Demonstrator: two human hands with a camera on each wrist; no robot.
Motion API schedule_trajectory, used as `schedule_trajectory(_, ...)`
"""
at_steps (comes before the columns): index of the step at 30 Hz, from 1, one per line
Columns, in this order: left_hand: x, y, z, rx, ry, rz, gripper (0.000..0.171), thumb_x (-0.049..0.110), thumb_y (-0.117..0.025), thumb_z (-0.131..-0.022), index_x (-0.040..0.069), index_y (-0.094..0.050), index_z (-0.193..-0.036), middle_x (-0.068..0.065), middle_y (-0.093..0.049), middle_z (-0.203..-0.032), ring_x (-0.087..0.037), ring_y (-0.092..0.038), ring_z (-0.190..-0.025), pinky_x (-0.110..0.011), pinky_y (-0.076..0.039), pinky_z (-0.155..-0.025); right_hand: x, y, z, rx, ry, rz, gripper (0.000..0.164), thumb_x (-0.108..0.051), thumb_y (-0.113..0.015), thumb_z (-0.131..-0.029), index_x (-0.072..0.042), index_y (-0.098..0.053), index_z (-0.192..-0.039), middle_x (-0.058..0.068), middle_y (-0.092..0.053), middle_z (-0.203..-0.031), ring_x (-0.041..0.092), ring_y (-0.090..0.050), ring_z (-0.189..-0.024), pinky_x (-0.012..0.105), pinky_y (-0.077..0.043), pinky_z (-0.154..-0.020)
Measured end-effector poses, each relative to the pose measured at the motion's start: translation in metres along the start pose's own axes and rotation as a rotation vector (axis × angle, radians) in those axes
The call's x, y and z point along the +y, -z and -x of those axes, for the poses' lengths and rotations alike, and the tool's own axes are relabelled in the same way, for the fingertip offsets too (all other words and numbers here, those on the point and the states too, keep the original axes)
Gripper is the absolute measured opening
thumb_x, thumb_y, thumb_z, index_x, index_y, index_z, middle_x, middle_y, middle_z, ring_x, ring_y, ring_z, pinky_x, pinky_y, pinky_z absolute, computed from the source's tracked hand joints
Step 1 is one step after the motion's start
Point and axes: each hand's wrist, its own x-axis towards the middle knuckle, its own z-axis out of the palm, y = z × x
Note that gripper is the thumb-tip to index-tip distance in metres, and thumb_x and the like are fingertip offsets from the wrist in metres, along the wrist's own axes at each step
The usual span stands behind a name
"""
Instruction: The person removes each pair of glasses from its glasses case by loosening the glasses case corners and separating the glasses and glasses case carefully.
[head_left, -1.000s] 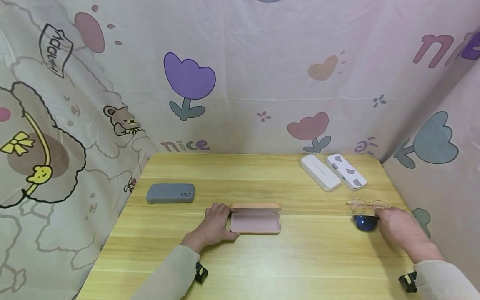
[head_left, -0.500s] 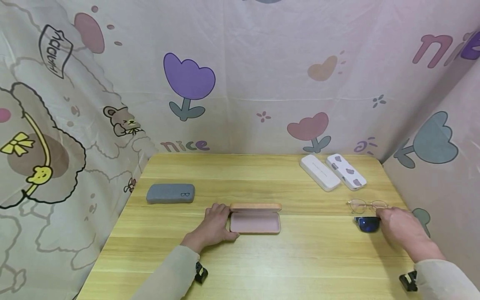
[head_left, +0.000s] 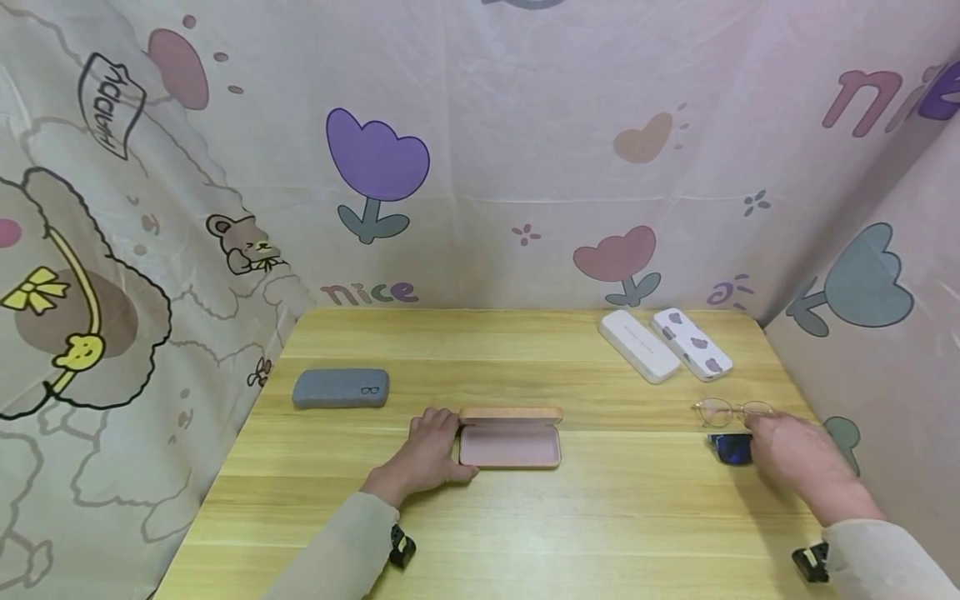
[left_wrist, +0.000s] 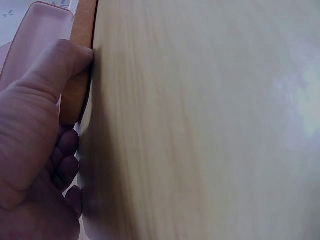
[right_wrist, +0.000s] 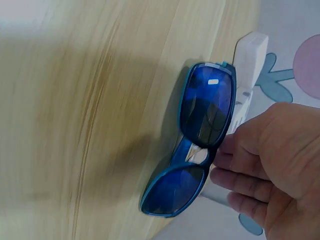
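Observation:
An orange-tan glasses case (head_left: 510, 447) with a pink lining lies open at mid-table, its lid raised at the back. My left hand (head_left: 423, 450) holds it by its left end; in the left wrist view the thumb presses on the case's tan edge (left_wrist: 85, 25). At the right, my right hand (head_left: 806, 458) pinches blue-lensed sunglasses (right_wrist: 207, 102) at the bridge, lenses facing the wrist camera. Part of the sunglasses is covered by the hand in the head view. Just behind them lie thin gold-rimmed eyeglasses (head_left: 717, 425), their right end overlapped by the fingers.
A grey-blue glasses case (head_left: 330, 388) lies shut at the left. Two slim cases, one plain white (head_left: 640, 346) and one white with purple patches (head_left: 692, 343), lie side by side at the back right. A printed curtain (head_left: 480, 167) hangs behind the table.
The sunglasses shift slightly toward me, and my right hand now covers more of their right side. My left hand and the open case stay put.

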Motion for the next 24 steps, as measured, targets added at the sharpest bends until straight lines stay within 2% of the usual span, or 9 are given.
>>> schedule_trajectory(5, 0.001, 0.000, 0.001, -0.005, 0.001, 0.011, 0.085, 0.051, -0.086, -0.082, -0.003, -0.056, -0.140, -0.011, -0.061, -0.129, -0.030, -0.045, -0.122, -0.049, -0.035, -0.104, -0.015, -0.003, -0.004, 0.084, 0.054, 0.001, 0.020, 0.003, -0.053, -0.087, -0.005, -0.071, -0.092, 0.014, -0.073, -0.088, 0.040, -0.071, -0.083, 0.059, -0.058, -0.076)
schedule_trajectory(10, 0.000, -0.001, 0.002, -0.005, 0.002, 0.011, 0.084, 0.051, -0.086, -0.081, -0.002, -0.057, -0.139, -0.010, -0.061, -0.129, -0.029, -0.046, -0.121, -0.049, -0.036, -0.103, -0.033, -0.006, -0.009, 0.190, 0.138, 0.033, 0.010, 0.002, -0.061, -0.085, -0.005, -0.068, -0.086, 0.012, -0.073, -0.084, 0.038, -0.070, -0.085, 0.056, -0.057, -0.082)
schedule_trajectory(13, 0.000, -0.001, 0.002, -0.005, 0.005, 0.007, 0.084, 0.052, -0.086, -0.081, -0.002, -0.057, -0.138, -0.010, -0.061, -0.129, -0.029, -0.046, -0.121, -0.049, -0.036, -0.103, -0.046, -0.006, -0.013, 0.251, 0.153, 0.025, 0.009, -0.001, -0.064, -0.086, -0.001, -0.071, -0.092, 0.017, -0.077, -0.093, 0.041, -0.071, -0.089, 0.058, -0.055, -0.085)
schedule_trajectory(19, 0.000, 0.000, 0.001, -0.005, 0.008, 0.008, 0.085, 0.052, -0.086, -0.081, -0.002, -0.056, -0.140, -0.010, -0.061, -0.130, -0.029, -0.045, -0.121, -0.049, -0.035, -0.104, -0.069, -0.010, -0.024, 0.363, 0.129, -0.054, 0.010, -0.008, -0.065, -0.092, 0.000, -0.071, -0.096, 0.017, -0.076, -0.097, 0.039, -0.068, -0.090, 0.056, -0.054, -0.079)
schedule_trajectory(24, 0.000, 0.001, 0.002, -0.005, 0.002, 0.010, 0.085, 0.052, -0.086, -0.081, -0.002, -0.056, -0.140, -0.010, -0.061, -0.130, -0.029, -0.046, -0.121, -0.049, -0.035, -0.103, -0.091, -0.013, -0.032, 0.398, 0.090, -0.151, 0.021, -0.011, -0.068, -0.094, 0.003, -0.070, -0.109, 0.020, -0.074, -0.106, 0.042, -0.066, -0.097, 0.058, -0.053, -0.085)
